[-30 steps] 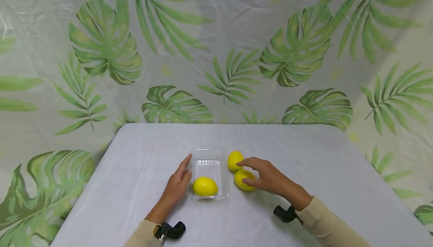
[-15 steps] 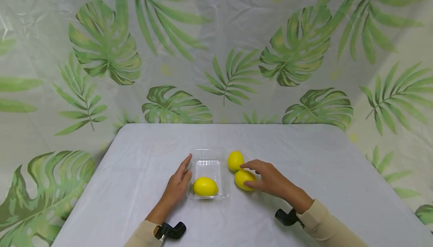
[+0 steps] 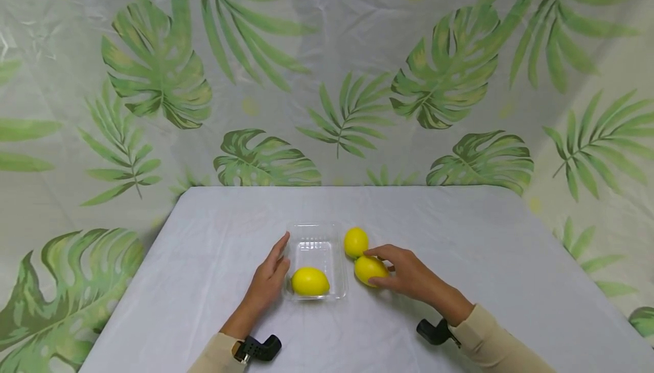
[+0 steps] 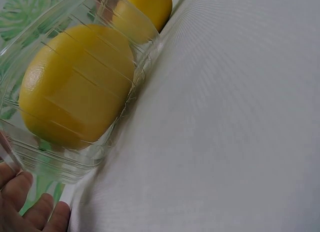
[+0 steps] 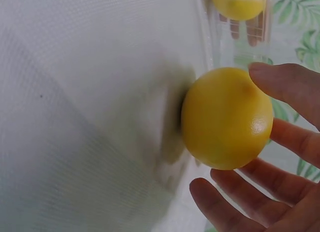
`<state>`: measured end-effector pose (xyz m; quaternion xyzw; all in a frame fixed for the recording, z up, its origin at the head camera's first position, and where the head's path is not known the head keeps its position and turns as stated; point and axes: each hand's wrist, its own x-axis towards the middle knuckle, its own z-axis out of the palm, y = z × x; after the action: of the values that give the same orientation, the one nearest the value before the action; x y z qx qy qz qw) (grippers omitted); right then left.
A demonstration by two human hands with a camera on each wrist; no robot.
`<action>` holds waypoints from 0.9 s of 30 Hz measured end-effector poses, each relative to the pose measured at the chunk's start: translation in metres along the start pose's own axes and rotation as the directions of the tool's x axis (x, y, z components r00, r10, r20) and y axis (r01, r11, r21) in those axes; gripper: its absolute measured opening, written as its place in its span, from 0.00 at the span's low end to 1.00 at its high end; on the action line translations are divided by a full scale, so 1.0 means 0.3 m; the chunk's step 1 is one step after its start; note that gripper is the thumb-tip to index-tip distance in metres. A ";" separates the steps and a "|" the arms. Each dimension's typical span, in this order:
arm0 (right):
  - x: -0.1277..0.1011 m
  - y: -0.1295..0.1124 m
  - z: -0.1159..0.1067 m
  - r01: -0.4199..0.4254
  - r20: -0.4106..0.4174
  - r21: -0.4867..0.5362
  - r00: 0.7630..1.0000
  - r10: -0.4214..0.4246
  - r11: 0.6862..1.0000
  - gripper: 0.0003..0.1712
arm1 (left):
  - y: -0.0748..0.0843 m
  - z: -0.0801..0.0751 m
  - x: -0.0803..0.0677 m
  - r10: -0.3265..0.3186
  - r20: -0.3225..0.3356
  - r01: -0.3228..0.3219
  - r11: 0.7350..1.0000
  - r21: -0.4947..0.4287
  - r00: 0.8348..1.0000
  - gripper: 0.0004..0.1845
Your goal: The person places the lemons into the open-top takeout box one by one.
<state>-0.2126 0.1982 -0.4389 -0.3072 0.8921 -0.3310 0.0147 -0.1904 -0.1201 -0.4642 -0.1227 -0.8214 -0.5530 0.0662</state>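
A clear plastic tray sits mid-table with one lemon at its near end. My left hand lies flat against the tray's left wall with its fingers straight. In the left wrist view the fingertips touch the tray, and the lemon shows through the wall. Just right of the tray are two more lemons, touching each other. My right hand curls its index finger and thumb round the nearer lemon. The right wrist view shows fingers around that lemon. The farther lemon lies free.
A white cloth covers the table, with bare cloth to the left, right and behind the tray. A leaf-printed backdrop rises behind and at both sides. Black camera mounts sit at my left wrist and right wrist.
My right hand has lowered and drawn in, its fingers closing round the nearer lemon. The left hand, the tray and the other lemons have not moved.
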 end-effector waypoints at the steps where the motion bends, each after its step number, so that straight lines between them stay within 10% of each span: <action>1: -0.001 0.000 0.002 -0.002 0.001 -0.002 1.000 0.002 1.000 0.30 | 0.014 -0.003 -0.004 -0.003 0.005 0.003 1.000 0.002 1.000 0.27; 14: -0.001 -0.001 0.014 -0.021 -0.001 -0.017 1.000 0.021 1.000 0.30 | -0.124 0.022 0.024 0.054 -0.025 -0.055 0.998 -0.013 0.998 0.28; 27: 0.001 -0.010 0.010 -0.015 -0.005 -0.035 1.000 0.015 0.999 0.30 | -0.114 0.016 0.027 0.032 -0.012 -0.032 0.999 -0.015 0.999 0.28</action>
<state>-0.2106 0.1946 -0.4395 -0.3001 0.9001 -0.3158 0.0099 -0.2073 -0.1268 -0.4946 -0.1331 -0.8147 -0.5589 0.0789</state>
